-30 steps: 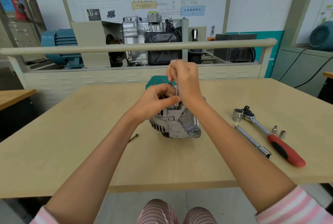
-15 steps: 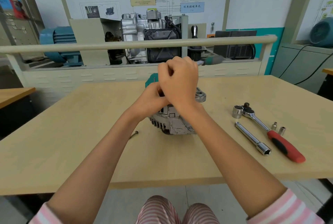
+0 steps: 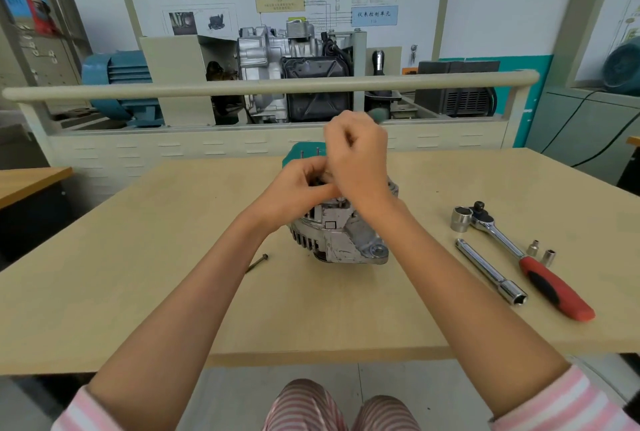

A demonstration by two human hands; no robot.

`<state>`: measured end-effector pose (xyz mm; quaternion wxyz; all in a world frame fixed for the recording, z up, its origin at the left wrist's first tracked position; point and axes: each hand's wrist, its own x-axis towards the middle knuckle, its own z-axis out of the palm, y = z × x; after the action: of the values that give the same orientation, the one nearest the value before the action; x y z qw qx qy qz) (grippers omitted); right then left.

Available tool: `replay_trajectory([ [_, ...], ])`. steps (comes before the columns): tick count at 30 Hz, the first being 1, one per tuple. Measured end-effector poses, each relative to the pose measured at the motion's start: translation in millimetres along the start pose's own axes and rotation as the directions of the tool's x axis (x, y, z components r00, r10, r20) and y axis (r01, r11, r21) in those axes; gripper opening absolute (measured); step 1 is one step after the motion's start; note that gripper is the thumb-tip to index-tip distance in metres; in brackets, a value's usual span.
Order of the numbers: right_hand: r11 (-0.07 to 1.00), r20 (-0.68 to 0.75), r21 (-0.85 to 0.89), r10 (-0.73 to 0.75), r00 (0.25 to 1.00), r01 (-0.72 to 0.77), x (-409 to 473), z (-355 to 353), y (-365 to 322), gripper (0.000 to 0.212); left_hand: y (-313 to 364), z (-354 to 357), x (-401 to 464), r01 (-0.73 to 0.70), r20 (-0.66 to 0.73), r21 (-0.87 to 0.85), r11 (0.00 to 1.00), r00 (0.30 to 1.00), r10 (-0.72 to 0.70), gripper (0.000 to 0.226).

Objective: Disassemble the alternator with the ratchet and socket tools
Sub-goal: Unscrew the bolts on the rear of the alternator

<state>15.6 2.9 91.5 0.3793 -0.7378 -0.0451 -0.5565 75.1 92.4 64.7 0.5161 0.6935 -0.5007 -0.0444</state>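
Alternator (image 3: 341, 233) sits mid-table (image 3: 138, 274), both hands on top. Right hand (image 3: 360, 160) fisted round a blurred tool, prob. a green-handled driver (image 3: 375, 115); left hand (image 3: 298, 188) curled on alternator's top. Ratchet (image 3: 526, 257) lies to the right.

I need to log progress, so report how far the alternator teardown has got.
Done: one long bolt lies loose on the table. In hand: both hands, left and right, work a green-handled tool atop the alternator. Left: its housing halves are still joined; the ratchet lies unused.
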Motion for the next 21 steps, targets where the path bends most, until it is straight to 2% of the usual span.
replay_trajectory([
  [1,0.972,-0.052,-0.223,-0.09,0.995,0.076,-4.3,2.4,-1.3,0.033,0.0,0.8,-0.3,-0.013,-0.017,-0.002,1.0,1.0,0.013,0.019],
  [3,0.818,-0.099,-0.562,-0.213,0.972,0.122,-12.7,8.0,-4.6,0.028,1.8,2.6,-1.2,-0.047,-0.063,-0.013,0.999,0.997,0.046,0.034],
  [5,0.718,-0.09,-0.687,-0.234,0.968,0.11,-17.5,12.9,-7.6,0.031,4.6,5.8,-3.3,-0.093,-0.103,-0.007,0.996,0.99,0.092,0.044],
  [6,0.716,-0.09,-0.69,-0.231,0.969,0.107,-17.7,13.8,-8.2,0.031,6.7,6.9,-3.8,-0.101,-0.106,-0.001,0.995,0.989,0.101,0.044],
  [9,0.843,-0.086,-0.523,-0.202,0.976,0.128,-12.7,12.2,-9.7,0.023,7.6,7.0,-3.1,-0.091,-0.079,0.025,0.996,0.993,0.093,0.035],
  [11,0.94,-0.041,-0.309,-0.167,0.985,0.146,-8.1,10.0,-9.7,0.029,5.9,5.8,-2.4,-0.051,-0.058,0.036,0.998,0.997,0.053,0.023],
  [13,0.997,0.009,-0.021,-0.075,0.997,0.075,-3.1,6.9,-8.5,0.036,2.8,4.1,-2.1,-0.025,-0.034,0.015,1.0,0.999,0.026,0.015],
  [14,0.991,0.044,0.133,0.008,0.999,-0.014,0.2,4.3,-8.2,0.037,1.7,3.4,-1.9,-0.017,-0.025,0.011,1.0,1.0,0.018,0.012],
  [16,0.905,0.171,0.368,0.162,0.972,-0.216,8.4,-1.4,-6.4,0.038,-0.1,1.6,-0.9,-0.014,-0.011,0.009,1.0,1.0,0.014,0.006],
  [18,0.839,0.265,0.447,0.208,0.942,-0.311,16.2,-5.2,-0.4,0.048,0.9,-0.1,-0.8,-0.008,0.001,-0.023,1.0,1.0,0.008,0.01],
  [21,0.819,0.311,0.462,0.209,0.927,-0.34,20.8,-6.5,2.5,0.055,0.7,-0.4,-0.4,0.012,0.013,-0.033,0.999,1.0,-0.012,0.012],
])
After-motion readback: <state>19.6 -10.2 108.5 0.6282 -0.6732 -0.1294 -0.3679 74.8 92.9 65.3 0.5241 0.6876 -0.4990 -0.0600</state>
